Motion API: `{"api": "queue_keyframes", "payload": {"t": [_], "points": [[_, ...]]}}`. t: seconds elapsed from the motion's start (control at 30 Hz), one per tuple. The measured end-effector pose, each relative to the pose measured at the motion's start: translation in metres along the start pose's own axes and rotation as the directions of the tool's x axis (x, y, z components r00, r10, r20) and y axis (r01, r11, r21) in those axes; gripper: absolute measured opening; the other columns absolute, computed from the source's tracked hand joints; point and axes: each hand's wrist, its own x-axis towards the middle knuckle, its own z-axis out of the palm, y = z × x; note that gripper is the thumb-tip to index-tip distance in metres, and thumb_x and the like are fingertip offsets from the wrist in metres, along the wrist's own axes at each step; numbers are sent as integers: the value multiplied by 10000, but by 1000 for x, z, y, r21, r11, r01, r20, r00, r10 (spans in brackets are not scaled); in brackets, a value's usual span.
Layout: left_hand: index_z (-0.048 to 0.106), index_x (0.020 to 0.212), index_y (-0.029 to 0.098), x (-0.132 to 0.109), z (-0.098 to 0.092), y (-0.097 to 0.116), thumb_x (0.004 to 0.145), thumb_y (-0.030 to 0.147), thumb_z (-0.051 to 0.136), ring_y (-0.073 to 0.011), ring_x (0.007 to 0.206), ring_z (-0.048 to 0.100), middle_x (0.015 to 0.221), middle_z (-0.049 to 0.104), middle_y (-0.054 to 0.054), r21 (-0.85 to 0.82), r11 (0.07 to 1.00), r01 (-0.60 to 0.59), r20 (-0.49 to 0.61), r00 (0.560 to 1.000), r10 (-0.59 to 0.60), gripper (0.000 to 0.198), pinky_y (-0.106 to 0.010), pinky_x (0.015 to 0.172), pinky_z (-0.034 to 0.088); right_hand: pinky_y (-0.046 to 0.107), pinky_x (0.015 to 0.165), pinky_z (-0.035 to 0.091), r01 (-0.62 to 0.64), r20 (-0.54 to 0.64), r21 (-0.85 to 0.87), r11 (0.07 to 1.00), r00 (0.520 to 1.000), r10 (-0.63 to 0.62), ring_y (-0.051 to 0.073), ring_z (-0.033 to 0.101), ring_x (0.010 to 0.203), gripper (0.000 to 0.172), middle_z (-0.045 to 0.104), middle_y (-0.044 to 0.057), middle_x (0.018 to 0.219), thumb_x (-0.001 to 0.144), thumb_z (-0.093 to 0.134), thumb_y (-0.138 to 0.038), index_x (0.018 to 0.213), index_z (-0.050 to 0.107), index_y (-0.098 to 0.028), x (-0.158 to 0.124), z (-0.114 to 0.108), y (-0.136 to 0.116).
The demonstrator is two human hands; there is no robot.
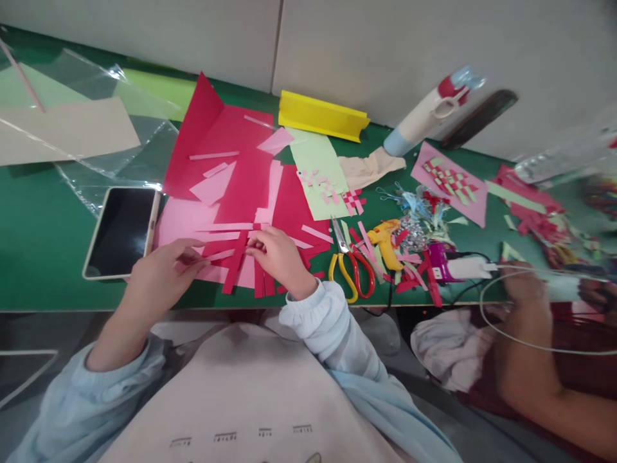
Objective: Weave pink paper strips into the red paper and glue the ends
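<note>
My left hand [161, 270] rests on the green table's near edge, its fingertips pinched on a pink paper strip [216, 255]. My right hand [277, 254] is curled over crossing red paper strips [236, 260] and pink ones, fingertips pinched at their meeting point. Both hands sit on a pile of red and pink paper sheets [241, 167]. More red strips [263, 283] hang toward the table edge below my right hand.
A phone [120, 231] lies left of my left hand. Scissors [349, 263] with yellow and red handles lie right of my right hand, then a yellow glue gun [385, 241]. Another person's arm [530, 334] rests at the right. A woven paper piece [450, 180] lies farther back.
</note>
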Motion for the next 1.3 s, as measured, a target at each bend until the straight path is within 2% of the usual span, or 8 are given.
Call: {"api": "queue_keyframes", "payload": {"t": [0.27,0.5,0.67,0.73,0.87,1.0,1.1,1.3], "points": [[668,1103,267,1,-2,0,857,371,618,-189,767,688,881,776,7,54,998,-8,-43,999,10,272,-263,658,440,276,738,406,28,-33,3,1000,999,-28,153,541,786,110,601,23,855,875,715,-254,869,638,-175,-1,3,5],[729,871,252,0,3,-7,885,448,553,-207,729,687,847,772,-25,102,989,-109,-99,988,119,264,-289,636,445,276,731,409,44,-47,-15,999,998,-45,153,544,789,102,598,21,862,868,720,-241,866,641,-176,-2,4,5],[720,837,229,3,0,-4,892,445,543,-241,984,681,1038,738,-77,-4,962,-272,-204,942,265,285,-343,860,501,287,743,409,54,-33,-46,997,998,-56,173,550,827,139,590,25,858,848,740,-272,849,639,-177,-3,0,1],[700,829,223,3,-2,-1,871,471,550,-241,904,685,948,732,-72,-49,975,-218,-159,965,208,293,-353,828,515,293,762,411,56,-24,-66,996,998,-57,182,553,846,150,593,29,864,838,748,-274,854,637,-174,-4,0,0],[655,958,212,0,3,4,815,486,617,-217,764,705,841,738,-40,-319,945,76,55,997,-61,312,-341,737,545,292,783,412,50,-11,-74,996,999,-51,188,561,872,174,597,31,878,827,759,-287,850,630,-174,-4,0,-2],[589,1078,173,-2,13,9,790,465,703,-205,713,726,777,746,-44,-710,634,307,270,950,-158,427,-365,771,594,291,807,414,63,-22,-58,996,998,-65,184,559,878,259,593,34,877,831,754,-401,839,634,-171,-5,2,-2],[596,1085,148,-2,16,13,756,449,756,-202,726,731,796,757,-66,-791,502,350,302,937,-176,474,-351,767,608,291,824,417,80,-21,-40,996,997,-81,177,556,880,321,586,37,863,867,686,-485,815,659,-170,-5,3,-2],[632,1075,126,-1,14,12,741,473,759,-217,745,741,806,761,-72,-770,510,383,309,924,-227,498,-369,784,622,297,866,427,135,26,-37,990,991,-135,179,564,957,299,617,60,966,934,600,-444,936,782,-207,-8,3,-5]]}}
